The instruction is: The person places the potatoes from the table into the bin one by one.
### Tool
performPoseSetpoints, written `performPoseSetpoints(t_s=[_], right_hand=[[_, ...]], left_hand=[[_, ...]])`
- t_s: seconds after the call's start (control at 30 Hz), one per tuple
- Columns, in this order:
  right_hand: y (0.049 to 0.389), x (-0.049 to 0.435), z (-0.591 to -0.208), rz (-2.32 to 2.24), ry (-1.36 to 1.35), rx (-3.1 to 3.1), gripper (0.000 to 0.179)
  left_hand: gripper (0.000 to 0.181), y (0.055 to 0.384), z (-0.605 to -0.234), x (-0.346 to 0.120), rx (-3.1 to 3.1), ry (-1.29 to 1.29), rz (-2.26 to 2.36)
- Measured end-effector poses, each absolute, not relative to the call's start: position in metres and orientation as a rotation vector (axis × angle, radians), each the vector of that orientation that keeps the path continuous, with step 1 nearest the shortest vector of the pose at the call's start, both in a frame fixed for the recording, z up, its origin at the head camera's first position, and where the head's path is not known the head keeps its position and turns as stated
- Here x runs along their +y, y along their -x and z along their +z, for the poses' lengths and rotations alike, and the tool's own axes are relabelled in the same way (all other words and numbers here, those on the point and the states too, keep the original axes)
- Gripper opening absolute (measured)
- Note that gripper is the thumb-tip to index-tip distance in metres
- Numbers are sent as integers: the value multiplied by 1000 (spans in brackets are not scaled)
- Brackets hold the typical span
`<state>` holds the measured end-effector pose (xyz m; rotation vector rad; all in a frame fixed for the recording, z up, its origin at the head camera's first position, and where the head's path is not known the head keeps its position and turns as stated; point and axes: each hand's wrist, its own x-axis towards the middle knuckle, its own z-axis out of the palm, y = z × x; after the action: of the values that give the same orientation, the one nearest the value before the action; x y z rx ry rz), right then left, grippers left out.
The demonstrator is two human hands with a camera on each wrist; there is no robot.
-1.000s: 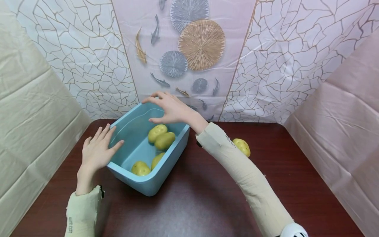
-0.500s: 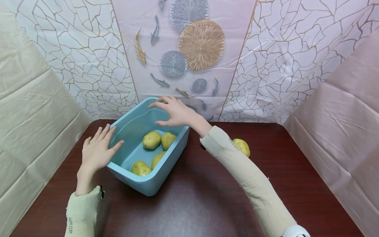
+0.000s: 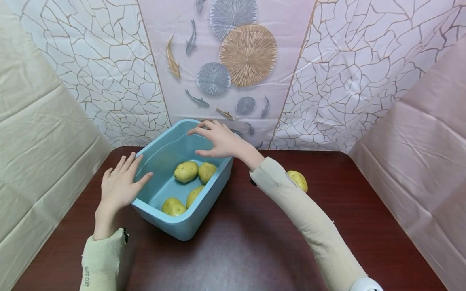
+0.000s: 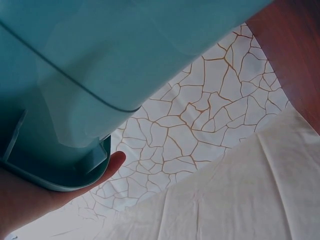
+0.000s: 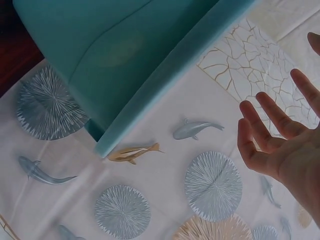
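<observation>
A light blue plastic bin [image 3: 167, 220] stands left of centre on the table. Several yellow potatoes lie in it, among them one potato [image 3: 186, 171] near the middle and one potato [image 3: 173, 207] at the near end. My left hand [image 3: 119, 184] rests at the bin's left rim, fingers straight and thumb spread. In the left wrist view its palm side lies against the bin's rim [image 4: 70, 187]. Above the far right part of the bin hovers my right hand [image 3: 222, 139], fingers spread and holding nothing. The right wrist view shows this hand [image 5: 285, 135] apart from the bin.
Another potato [image 3: 297, 180] lies on the dark red-brown table [image 3: 255, 242], partly hidden behind the right sleeve [image 3: 302, 210]. A patterned cloth [image 3: 247, 97] hangs behind the table's far edge. Plain cloth walls [image 3: 418, 133] close in both sides.
My right hand has drifted right and slightly nearer, above the bin. One potato under it has rolled left and nearer, and its neighbour has shifted slightly. The left hand has stayed still.
</observation>
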<state>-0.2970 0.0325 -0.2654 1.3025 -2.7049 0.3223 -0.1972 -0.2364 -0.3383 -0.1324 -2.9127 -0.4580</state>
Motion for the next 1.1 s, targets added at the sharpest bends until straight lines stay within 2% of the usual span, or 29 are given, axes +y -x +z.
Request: performPoseSetpoints(t_s=[0.47, 1.1], right_hand=[[294, 42, -271, 361, -1280, -2688, 48], [291, 54, -284, 443, -1288, -2583, 37]], left_hand=[[71, 196, -339, -237, -2905, 134, -462], [69, 197, -338, -236, -2901, 128, -458]])
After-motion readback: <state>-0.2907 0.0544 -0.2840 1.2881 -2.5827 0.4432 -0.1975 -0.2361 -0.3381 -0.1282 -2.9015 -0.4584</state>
